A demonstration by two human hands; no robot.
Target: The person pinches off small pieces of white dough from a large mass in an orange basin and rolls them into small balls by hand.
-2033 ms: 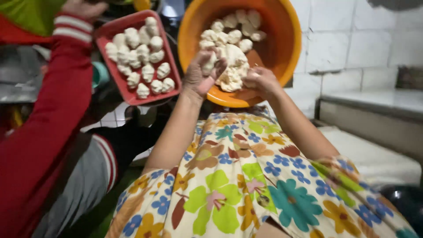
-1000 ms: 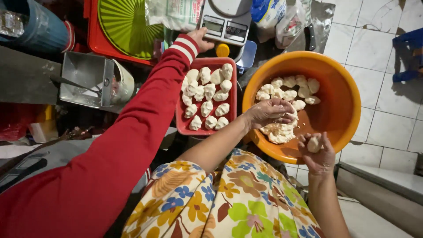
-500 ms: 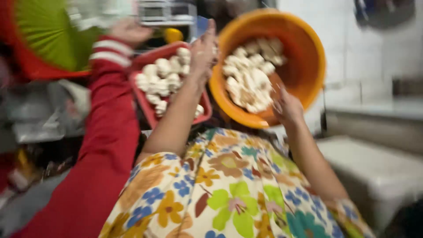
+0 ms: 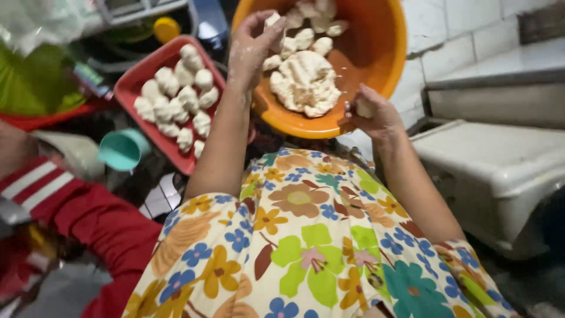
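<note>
The left hand (image 4: 250, 50) holds a small dough piece (image 4: 272, 21) in its fingers over the orange bowl (image 4: 376, 65). The right hand (image 4: 374, 115) fingers pinch another dough bit (image 4: 364, 109).

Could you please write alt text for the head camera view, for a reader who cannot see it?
A person's left hand holds a small dough piece over an orange bowl of dough, while the right hand pinches another at its rim. Left of it sits a red tray of dough balls.
</note>
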